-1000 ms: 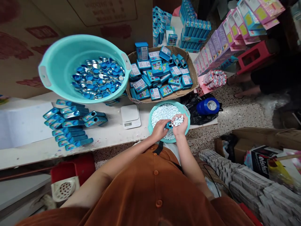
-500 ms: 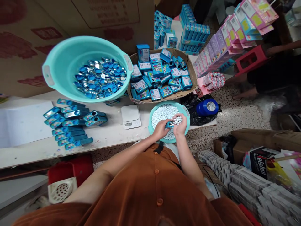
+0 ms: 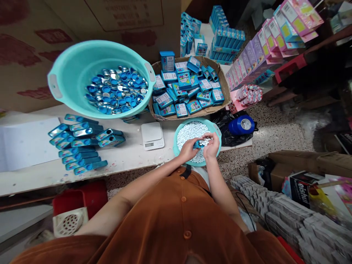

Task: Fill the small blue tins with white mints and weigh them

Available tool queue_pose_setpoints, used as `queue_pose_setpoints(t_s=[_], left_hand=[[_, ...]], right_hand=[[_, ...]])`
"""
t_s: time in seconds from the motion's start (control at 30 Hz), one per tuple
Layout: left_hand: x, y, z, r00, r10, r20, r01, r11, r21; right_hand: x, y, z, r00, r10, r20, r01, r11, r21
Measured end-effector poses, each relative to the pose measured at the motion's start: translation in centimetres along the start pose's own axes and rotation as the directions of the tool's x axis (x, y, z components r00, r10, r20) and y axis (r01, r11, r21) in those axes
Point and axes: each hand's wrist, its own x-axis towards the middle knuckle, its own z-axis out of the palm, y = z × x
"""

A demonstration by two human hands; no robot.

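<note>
Blue tin [image 3: 197, 144]: in my left hand [image 3: 188, 151], one end just beside my right palm.
Left fingers: wrapped around that tin.
Right hand [image 3: 212, 147]: cupped, curled around some white pellets [image 3: 205, 141].
Pellet bowl [image 3: 175, 147]: directly beneath both hands.
Scale [image 3: 152, 132]: left of my hands.
Carton tray [image 3: 226, 92]: beyond them, heaped with more tins.
Blue roll [image 3: 237, 125]: to their right, against a black bag [image 3: 226, 138].
</note>
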Motion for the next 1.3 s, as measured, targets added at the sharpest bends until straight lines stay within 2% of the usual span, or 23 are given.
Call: queue_pose_setpoints(t_s=[0.13,0.27,0.6,0.73,0.83,0.93,1.0,1.07,1.13,1.17,1.23,1.3], left_hand=[[0.1,0.4,-0.1,0.999,0.028,0.042,-0.030,0.999,0.044],[0.2,0.8,-0.1,0.999,-0.007,0.037,0.006,1.000,0.030],[0.3,0.5,0.5,0.999,-0.002,0.036,0.001,1.000,0.022],[0.3,0.4,0.6,0.999,-0.047,0.014,0.048,0.997,-0.066],[0.0,0.2,0.2,0.996,-0.087,0.016,0.088,0.988,-0.123],[-0.6,-0.5,-0.5,0.990,-0.143,0.002,0.142,0.980,-0.139],[-1.2,-1.0,-1.1,0.986,-0.164,-0.031,0.157,0.974,-0.164],[-1.7,-1.4,-1.6,0.980,-0.182,-0.074,0.166,0.968,-0.189],[-2.1,-1.7,-2.1,0.970,-0.214,-0.115,0.187,0.960,-0.207],[-2.3,-1.8,-2.3,0.965,-0.231,-0.128,0.201,0.957,-0.211],[-2.6,-1.8,-2.6,0.953,-0.262,-0.151,0.228,0.950,-0.211],[-2.8,-1.7,-2.9,0.942,-0.285,-0.175,0.249,0.947,-0.204]], right_hand=[[-0.2,-0.2,0.1,1.000,0.001,0.001,-0.001,1.000,0.012],[-0.4,-0.1,0.2,1.000,0.006,-0.004,-0.005,1.000,0.021],[-0.9,-0.3,0.4,0.999,-0.026,0.027,0.026,1.000,-0.008],[-0.6,-0.4,0.3,0.998,-0.040,0.045,0.038,0.998,0.054],[0.7,-0.5,-0.8,1.000,0.007,0.025,-0.011,0.986,0.165],[3.0,0.5,-3.3,0.995,0.078,-0.059,-0.065,0.978,0.199],[4.7,2.2,-5.5,0.988,0.110,-0.108,-0.105,0.993,0.050],[6.2,4.2,-7.5,0.994,0.073,-0.083,-0.094,0.957,-0.274],[7.5,6.1,-9.0,0.999,0.002,0.052,0.028,0.817,-0.576],[8.0,6.9,-9.5,0.990,-0.028,0.138,0.114,0.734,-0.669],[9.1,8.3,-9.9,0.958,-0.072,0.278,0.264,0.602,-0.754],[9.9,9.4,-9.8,0.931,-0.105,0.351,0.354,0.499,-0.791]])
